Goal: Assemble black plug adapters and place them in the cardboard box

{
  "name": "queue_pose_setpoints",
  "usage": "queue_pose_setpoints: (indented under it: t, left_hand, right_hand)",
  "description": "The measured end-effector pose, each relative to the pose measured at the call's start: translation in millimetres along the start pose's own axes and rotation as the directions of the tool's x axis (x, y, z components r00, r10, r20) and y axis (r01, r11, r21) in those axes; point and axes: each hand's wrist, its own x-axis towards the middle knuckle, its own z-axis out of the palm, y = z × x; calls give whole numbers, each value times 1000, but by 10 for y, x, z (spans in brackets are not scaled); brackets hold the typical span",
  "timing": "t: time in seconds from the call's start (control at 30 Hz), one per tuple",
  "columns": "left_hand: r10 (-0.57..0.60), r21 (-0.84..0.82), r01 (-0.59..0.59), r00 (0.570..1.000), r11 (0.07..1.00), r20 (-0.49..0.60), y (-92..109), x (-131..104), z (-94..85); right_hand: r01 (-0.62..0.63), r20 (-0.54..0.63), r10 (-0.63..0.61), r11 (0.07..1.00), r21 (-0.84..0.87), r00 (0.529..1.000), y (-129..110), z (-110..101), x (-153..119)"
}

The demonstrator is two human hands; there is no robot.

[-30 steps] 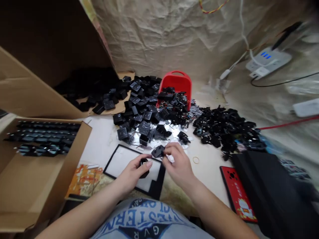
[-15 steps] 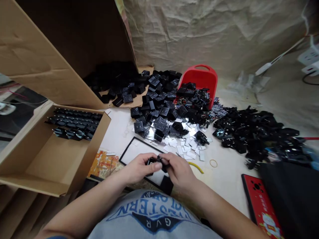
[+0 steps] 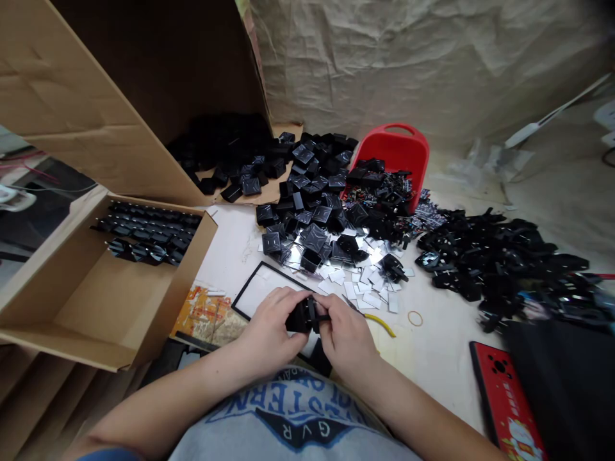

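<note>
My left hand (image 3: pixel 271 326) is closed around a black plastic housing (image 3: pixel 298 318) in front of my body. Against its right side sits a black plug piece (image 3: pixel 312 314), pinched by my right hand (image 3: pixel 348 333). The two parts touch; whether they are fully joined I cannot tell, since fingers cover much of them. Below the hands lies a black-edged white mat (image 3: pixel 262 282). Just beyond my right hand are scattered silvery-white flat pieces (image 3: pixel 371 299) and a yellow-handled tool (image 3: pixel 382 324).
Black box-shaped housings (image 3: pixel 314 237) are heaped ahead, beside a red scoop-like bin (image 3: pixel 420 153) of small parts. More black plug pieces (image 3: pixel 504 256) pile up at right. A cardboard box (image 3: pixel 96 294) with rows of black pieces stands left. A red phone-like case (image 3: pixel 502 390) lies front right.
My hands have come together around the housing and plug piece, which now press side by side. The left fingers have shifted to wrap the housing. The view has moved slightly.
</note>
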Motion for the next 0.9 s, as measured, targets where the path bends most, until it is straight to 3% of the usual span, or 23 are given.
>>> queue_pose_setpoints:
  t: [0.2, 0.43, 0.9]
  left_hand:
    - [69, 185, -70, 998, 980, 10, 92, -91, 2]
    - [102, 213, -103, 995, 972, 14, 124, -125, 3]
    - [147, 150, -139, 988, 979, -45, 181, -147, -8]
  right_hand:
    - [111, -50, -110, 994, 25, 993, -6, 43, -53]
    - [161, -36, -158, 984, 81, 987, -21, 49, -80]
    - [37, -121, -3, 961, 273, 993, -109, 87, -171]
